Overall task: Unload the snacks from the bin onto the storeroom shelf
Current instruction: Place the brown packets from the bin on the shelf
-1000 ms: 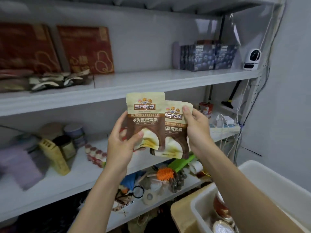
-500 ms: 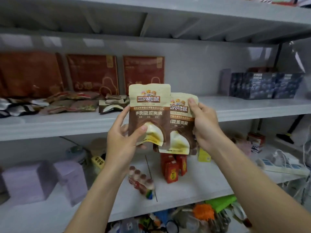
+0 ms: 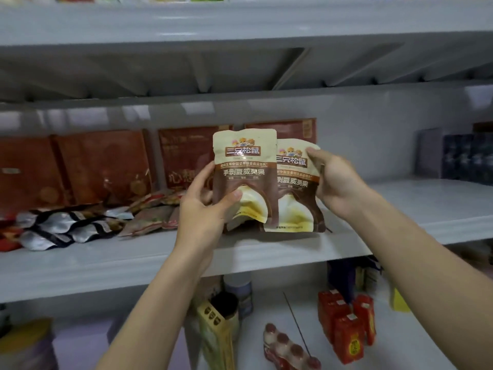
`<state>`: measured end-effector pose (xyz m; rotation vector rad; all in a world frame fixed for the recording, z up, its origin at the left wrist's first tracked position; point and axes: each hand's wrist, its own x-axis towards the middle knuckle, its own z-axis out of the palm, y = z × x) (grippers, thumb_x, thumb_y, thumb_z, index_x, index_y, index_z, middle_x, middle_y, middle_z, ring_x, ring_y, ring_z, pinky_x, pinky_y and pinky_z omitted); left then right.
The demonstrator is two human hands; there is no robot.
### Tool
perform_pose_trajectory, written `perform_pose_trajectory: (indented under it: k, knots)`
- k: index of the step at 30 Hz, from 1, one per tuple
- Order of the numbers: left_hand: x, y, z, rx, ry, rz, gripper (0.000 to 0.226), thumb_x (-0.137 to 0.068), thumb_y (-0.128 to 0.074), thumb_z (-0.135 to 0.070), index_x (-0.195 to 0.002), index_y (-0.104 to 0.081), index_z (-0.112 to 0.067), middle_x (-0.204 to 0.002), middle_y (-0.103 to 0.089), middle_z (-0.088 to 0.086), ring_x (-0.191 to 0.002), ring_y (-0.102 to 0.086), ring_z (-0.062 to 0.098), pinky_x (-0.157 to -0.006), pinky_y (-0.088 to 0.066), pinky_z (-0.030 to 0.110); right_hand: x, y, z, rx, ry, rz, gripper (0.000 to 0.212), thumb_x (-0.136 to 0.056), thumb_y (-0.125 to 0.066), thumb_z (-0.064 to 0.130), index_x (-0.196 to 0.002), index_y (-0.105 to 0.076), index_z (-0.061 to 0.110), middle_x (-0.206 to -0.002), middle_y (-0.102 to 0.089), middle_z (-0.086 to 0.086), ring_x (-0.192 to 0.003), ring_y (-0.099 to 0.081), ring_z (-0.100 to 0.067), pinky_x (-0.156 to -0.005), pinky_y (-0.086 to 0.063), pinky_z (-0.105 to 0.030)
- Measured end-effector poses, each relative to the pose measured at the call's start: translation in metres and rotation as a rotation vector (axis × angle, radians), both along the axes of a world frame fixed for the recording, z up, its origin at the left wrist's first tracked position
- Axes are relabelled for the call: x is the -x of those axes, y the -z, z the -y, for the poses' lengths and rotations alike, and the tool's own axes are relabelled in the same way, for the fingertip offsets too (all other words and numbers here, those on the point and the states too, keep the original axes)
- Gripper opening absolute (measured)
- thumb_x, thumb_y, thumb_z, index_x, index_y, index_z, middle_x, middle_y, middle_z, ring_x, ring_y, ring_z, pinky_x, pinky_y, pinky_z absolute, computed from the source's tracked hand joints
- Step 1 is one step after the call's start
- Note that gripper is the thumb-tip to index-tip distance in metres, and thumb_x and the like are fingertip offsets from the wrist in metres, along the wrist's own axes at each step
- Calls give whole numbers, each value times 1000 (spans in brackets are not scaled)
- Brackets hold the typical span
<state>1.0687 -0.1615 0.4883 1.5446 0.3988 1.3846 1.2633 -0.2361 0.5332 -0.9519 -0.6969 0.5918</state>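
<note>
Two cream-and-brown snack pouches stand upright over the middle shelf [image 3: 426,206]. My left hand [image 3: 205,206] grips the front pouch [image 3: 244,166] by its lower left side, thumb across its face. My right hand [image 3: 333,180] holds the rear pouch [image 3: 296,206] by its upper right edge. The rear pouch's bottom is at the shelf surface; the front one overlaps it on the left. The bin is out of view.
Red-brown flat boxes [image 3: 104,166] lean against the back wall, with loose silver and red packets [image 3: 80,225] piled in front at left. Dark boxes [image 3: 466,156] stand at far right. The lower shelf holds red cartons [image 3: 346,324], small bottles [image 3: 290,348] and a yellow box [image 3: 216,332].
Both hands have lifted the two pouches from chest height up and forward to the middle shelf. My view has tilted upward, and the bin has dropped out of sight.
</note>
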Motion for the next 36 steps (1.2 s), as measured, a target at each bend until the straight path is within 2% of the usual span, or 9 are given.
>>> perform_pose_trajectory:
  k: [6, 11, 15, 20, 22, 25, 30, 33, 36]
  knots:
    - [-19, -10, -40, -13, -48, -42, 64, -85, -76, -11, -139, -51, -35, -113, -73, -5, -101, -70, 9, -82, -58, 26, -26, -14, -43, 21, -93, 39, 37, -89, -52, 9, -126, -57, 3, -102, -70, -14, -68, -68, -26, -50, -55, -35]
    - [-37, -15, -74, 99, -39, -20, 68, -83, -76, -4, -141, -51, -31, -110, -73, 1, -94, -72, 12, -69, -57, 19, -44, -14, -77, 84, -89, 65, 40, -81, -56, 4, -121, -59, -3, -101, -71, -20, -65, -69, -28, -52, -55, -33]
    - [-50, -21, -101, 184, -60, -26, 68, -82, -76, -2, -140, -51, -27, -106, -73, 2, -91, -73, 14, -68, -59, 22, -58, -12, -111, 118, -42, 65, 39, -79, -63, 1, -117, -59, -6, -105, -70, -26, -71, -73, -32, -55, -57, -34]
    - [-65, -12, -126, 124, -160, -162, 67, -81, -78, -5, -138, -53, -28, -123, -67, -1, -112, -64, 19, -95, -55, 40, -72, -4, -140, 211, -28, 95, 43, -78, -68, 4, -119, -58, -1, -100, -72, -24, -80, -74, -34, -61, -59, -37]
    - [-69, -6, -131, 99, -157, -202, 63, -83, -76, -3, -136, -54, -28, -121, -67, -5, -112, -63, 15, -97, -53, 38, -74, 4, -147, 250, -9, 115, 52, -70, -69, 5, -121, -60, 3, -102, -72, -23, -85, -74, -35, -66, -60, -41]
    - [-72, 2, -139, 61, -160, -299, 50, -84, -76, -6, -124, -58, -31, -101, -68, -16, -96, -64, 3, -93, -54, 33, -76, 16, -155, 265, 24, 151, 40, -79, -63, -1, -118, -62, 4, -101, -72, -22, -90, -72, -35, -72, -61, -42]
    - [-72, 12, -149, 53, -221, -438, 26, -83, -79, -13, -95, -64, -31, -96, -74, -6, -93, -70, 16, -93, -55, 44, -80, 27, -161, 326, 70, 299, 35, -85, -60, -4, -119, -59, 3, -104, -70, -19, -95, -70, -32, -83, -59, -43]
    - [-71, 13, -150, -12, -257, -502, 24, -84, -78, -20, -103, -66, -27, -98, -73, -8, -97, -69, 15, -95, -53, 41, -82, 31, -161, 390, 104, 414, 24, -87, -61, -4, -108, -61, 8, -98, -70, -13, -91, -68, -26, -83, -57, -38]
    - [-71, 13, -149, -71, -294, -543, 40, -81, -79, -28, -117, -65, -18, -103, -72, -5, -100, -68, 18, -96, -53, 42, -82, 35, -162, 430, 110, 534, 24, -91, -59, -3, -111, -63, 10, -105, -71, -11, -96, -67, -24, -87, -54, -34]
